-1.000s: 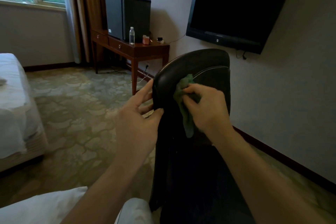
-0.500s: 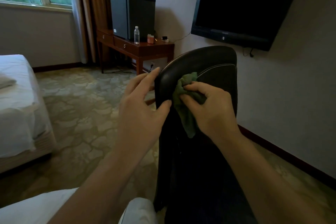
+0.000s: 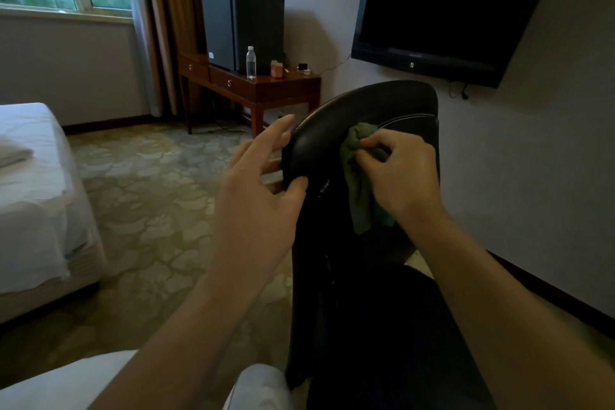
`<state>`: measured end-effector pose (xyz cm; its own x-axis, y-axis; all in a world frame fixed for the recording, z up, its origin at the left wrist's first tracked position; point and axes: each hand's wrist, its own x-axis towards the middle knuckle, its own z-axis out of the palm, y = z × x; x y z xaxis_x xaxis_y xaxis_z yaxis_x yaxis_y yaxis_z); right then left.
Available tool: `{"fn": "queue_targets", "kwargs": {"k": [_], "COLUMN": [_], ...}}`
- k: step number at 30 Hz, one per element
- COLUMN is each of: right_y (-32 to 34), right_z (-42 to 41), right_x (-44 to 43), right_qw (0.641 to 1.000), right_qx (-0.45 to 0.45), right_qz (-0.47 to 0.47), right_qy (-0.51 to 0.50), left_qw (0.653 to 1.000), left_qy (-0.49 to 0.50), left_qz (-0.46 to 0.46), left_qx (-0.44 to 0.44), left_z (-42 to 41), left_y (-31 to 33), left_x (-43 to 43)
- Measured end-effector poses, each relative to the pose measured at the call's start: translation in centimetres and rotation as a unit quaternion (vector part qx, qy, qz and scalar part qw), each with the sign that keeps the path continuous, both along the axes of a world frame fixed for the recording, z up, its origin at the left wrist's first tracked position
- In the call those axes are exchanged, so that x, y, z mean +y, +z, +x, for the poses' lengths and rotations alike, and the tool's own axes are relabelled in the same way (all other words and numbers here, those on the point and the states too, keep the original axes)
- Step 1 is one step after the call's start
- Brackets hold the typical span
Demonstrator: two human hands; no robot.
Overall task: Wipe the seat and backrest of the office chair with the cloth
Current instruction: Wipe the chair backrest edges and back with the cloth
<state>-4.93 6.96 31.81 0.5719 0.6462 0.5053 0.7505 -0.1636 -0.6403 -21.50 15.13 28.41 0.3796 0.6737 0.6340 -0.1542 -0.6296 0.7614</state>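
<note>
Black leather office chair [image 3: 366, 116] is seen close in front, near the grey wall. A crumpled green cloth [image 3: 357, 176] is pressed against the upper part of its rounded backrest. The cloth is pinched by the curled fingers and thumb of the right hand [image 3: 402, 176], and its loose end hangs down below that hand. The left hand [image 3: 256, 196] is held wide, with fingers spread and nearly straight. Its thumb tip is laid on the backrest's left edge. A brown wooden desk [image 3: 266, 86] is seen farther back, by the curtain. A clear plastic water bottle [image 3: 251, 62] and a big black box [image 3: 243, 27] are stood on it. A flat black TV [image 3: 449, 10] is hung on the wall. A white bed [image 3: 30, 193] is seen at the left.
</note>
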Motion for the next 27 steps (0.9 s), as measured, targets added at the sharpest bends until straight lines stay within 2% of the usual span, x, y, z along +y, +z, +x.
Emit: {"fn": "queue_targets", "kwargs": {"k": [4,7,15,18,23,27], "right_y": [-1.1,-2.0,-0.6,-0.2,-0.8,-1.3], "right_z": [-1.5,-2.8,0.2,1.7,0.7,-2.1], "right_x": [-1.5,-1.3,-0.2,0.0,-1.4,-1.2], "right_qw": [0.998,0.998,1.000,1.000,0.999,0.998], "right_qx": [-0.013,-0.047,0.011,0.002,-0.004,-0.024], "right_qz": [0.054,0.035,0.017,0.014,0.042,0.036], "right_qy": [0.027,0.032,0.002,-0.021,0.027,0.041], "left_qw": [1.000,0.998,0.999,1.000,0.985,0.975], "left_qy": [0.001,-0.009,0.001,0.012,0.075,0.066], "left_qz": [-0.017,-0.044,-0.032,-0.002,0.137,0.190], "left_qx": [-0.012,-0.031,-0.005,0.013,0.070,0.098], "left_z": [0.1,0.1,0.2,0.1,-0.2,-0.2], "left_y": [-0.2,-0.4,-0.2,-0.4,-0.6,-0.1], "left_x": [0.0,0.1,0.5,0.6,1.6,2.6]}}
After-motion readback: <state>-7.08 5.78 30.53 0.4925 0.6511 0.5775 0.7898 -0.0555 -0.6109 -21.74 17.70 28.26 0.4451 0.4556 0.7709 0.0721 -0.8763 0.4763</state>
